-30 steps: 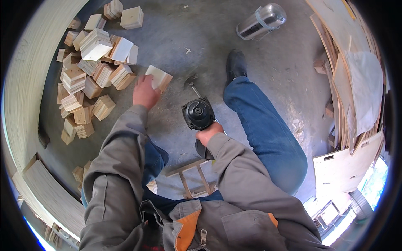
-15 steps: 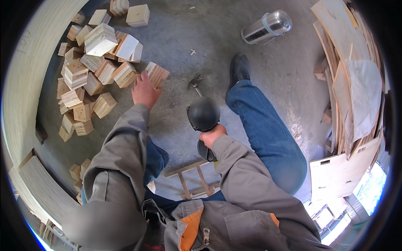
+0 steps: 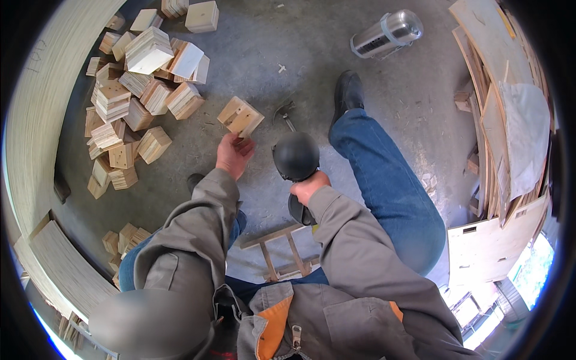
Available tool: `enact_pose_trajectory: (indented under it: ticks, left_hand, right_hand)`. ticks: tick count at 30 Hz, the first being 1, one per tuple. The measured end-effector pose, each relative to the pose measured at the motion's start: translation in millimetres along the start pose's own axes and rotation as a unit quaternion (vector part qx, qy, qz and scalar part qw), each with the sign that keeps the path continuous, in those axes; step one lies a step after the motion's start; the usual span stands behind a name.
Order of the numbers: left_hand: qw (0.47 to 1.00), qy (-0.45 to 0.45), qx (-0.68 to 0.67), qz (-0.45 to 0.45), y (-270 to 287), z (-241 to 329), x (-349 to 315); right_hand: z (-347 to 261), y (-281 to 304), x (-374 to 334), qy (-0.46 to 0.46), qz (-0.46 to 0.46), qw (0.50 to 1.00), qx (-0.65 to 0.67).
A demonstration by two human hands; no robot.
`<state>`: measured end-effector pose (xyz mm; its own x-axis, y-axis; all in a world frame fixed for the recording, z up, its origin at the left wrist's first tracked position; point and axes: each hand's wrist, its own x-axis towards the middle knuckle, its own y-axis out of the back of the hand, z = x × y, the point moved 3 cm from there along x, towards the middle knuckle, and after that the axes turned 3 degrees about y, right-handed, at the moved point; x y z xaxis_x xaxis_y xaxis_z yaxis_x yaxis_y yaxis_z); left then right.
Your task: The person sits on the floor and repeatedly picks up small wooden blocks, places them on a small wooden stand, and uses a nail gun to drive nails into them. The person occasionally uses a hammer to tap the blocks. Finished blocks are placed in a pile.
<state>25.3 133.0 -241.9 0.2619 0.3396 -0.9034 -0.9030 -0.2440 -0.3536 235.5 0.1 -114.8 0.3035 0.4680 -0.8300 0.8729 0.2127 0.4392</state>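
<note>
My left hand point(image 3: 235, 156) has its fingers closed at the near corner of a laminated wooden block point(image 3: 241, 116), whose pale, broad face with small dark marks is turned up. Part of the grip is hidden under the block. My right hand point(image 3: 310, 186) is wrapped round the handle of a black tool with a round domed head point(image 3: 296, 155), which looks like a nail gun. Just beyond that head lies a claw hammer point(image 3: 286, 114) on the floor, its handle partly covered by the tool.
Several wooden blocks point(image 3: 147, 51) are heaped on the concrete floor at left, with more beside my left leg. A steel flask point(image 3: 387, 35) lies at far right. Plywood sheets point(image 3: 492, 90) lean along the right side. A wooden frame point(image 3: 279, 255) lies between my legs.
My left hand has drawn the block away from the pile, to the right, and turned it so its broad face shows. The right hand keeps hold of the tool.
</note>
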Motion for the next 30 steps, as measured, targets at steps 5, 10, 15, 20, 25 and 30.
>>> enact_pose_trajectory:
  ticks: [5,10,15,20,25,30]
  left_hand:
    - [0.997,0.022,0.065,0.032,-10.3,-27.1,-10.3]
    - [0.982,0.021,0.18,0.059,-5.8,-18.7,-16.1]
    - [0.968,-0.033,0.229,0.093,-3.5,16.3,-43.1]
    - [0.972,-0.131,0.177,0.079,-37.1,74.1,-91.5]
    - [0.956,-0.26,0.139,-0.005,-84.2,151.2,-202.7]
    - [0.891,-0.39,0.165,-0.163,-114.0,180.7,-342.3]
  right_hand:
    - [0.5,-0.1,0.0,-0.012,-0.003,1.0,-0.001]
    - [7.9,-7.3,6.3,-0.016,-0.021,1.0,0.017]
    - [8.9,-9.9,9.5,-0.007,-0.025,1.0,-0.005]
    - [16.9,-12.8,20.3,-0.02,-0.022,1.0,-0.002]
    - [-7.0,-11.9,5.9,-0.01,-0.047,0.999,-0.005]
    - [-4.7,-11.5,5.1,-0.01,-0.053,0.999,-0.01]
